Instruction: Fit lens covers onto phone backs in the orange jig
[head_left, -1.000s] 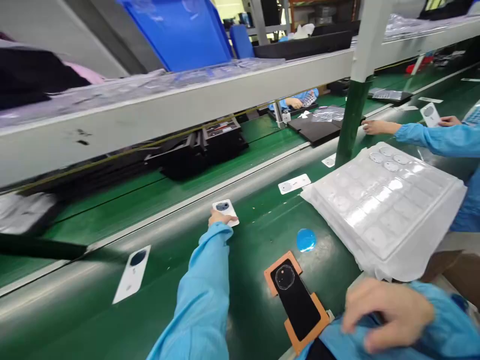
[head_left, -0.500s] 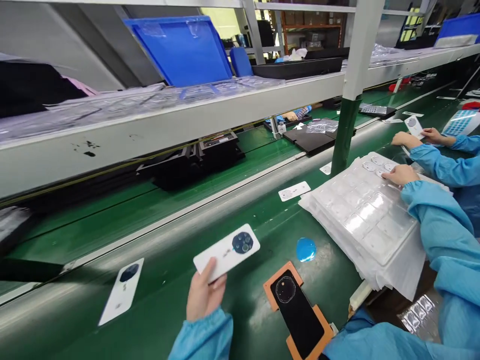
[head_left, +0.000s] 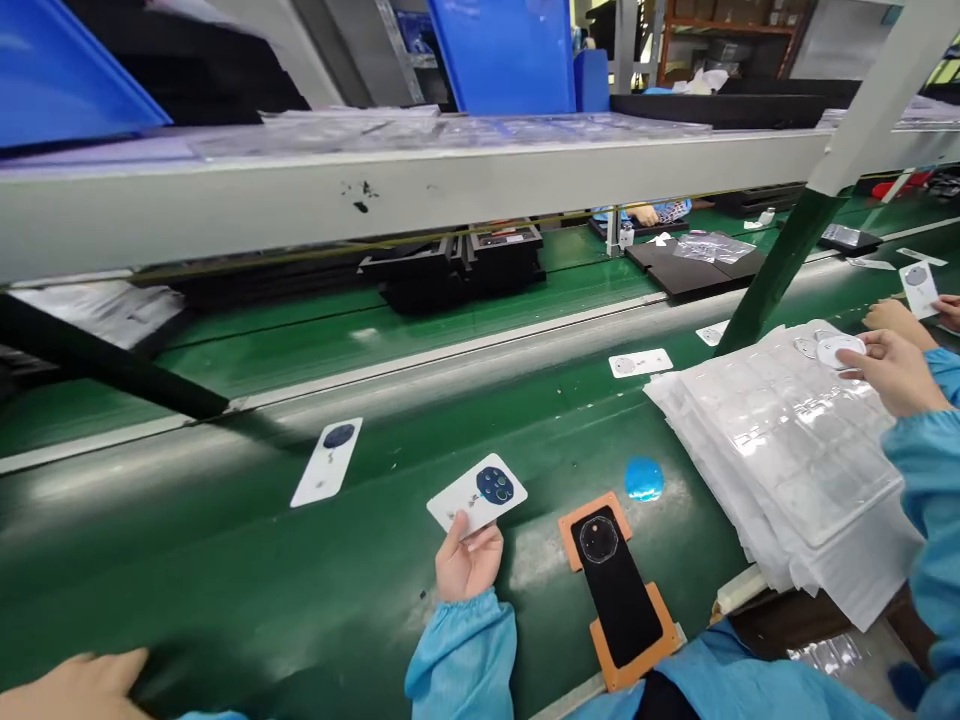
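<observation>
My left hand (head_left: 469, 565) pinches the lower edge of a white card (head_left: 471, 498) that carries a dark round camera-shaped print. Below and right of it, a black phone-shaped plate (head_left: 619, 595) lies in an orange holder (head_left: 606, 655). At the right, my right hand (head_left: 896, 370) grips a round white piece (head_left: 838, 350) above a clear plastic tray (head_left: 802, 440) with round compartments. White sheets (head_left: 862, 570) lie under the tray. A similar white card (head_left: 328, 462) rests on the green surface to the left.
A blue round film (head_left: 644, 479) lies beyond the holder. Two more cards (head_left: 640, 363) lie near a slanted green-and-white post (head_left: 795, 245). Another person's hand (head_left: 82, 685) is at the lower left; a co-worker's hands (head_left: 900, 322) hold a card at far right. A shelf (head_left: 480, 180) crosses above.
The view has swung left. My right hand has lifted a round white piece off the tray. My left hand still holds its card. Another person's hand has appeared at the lower left.
</observation>
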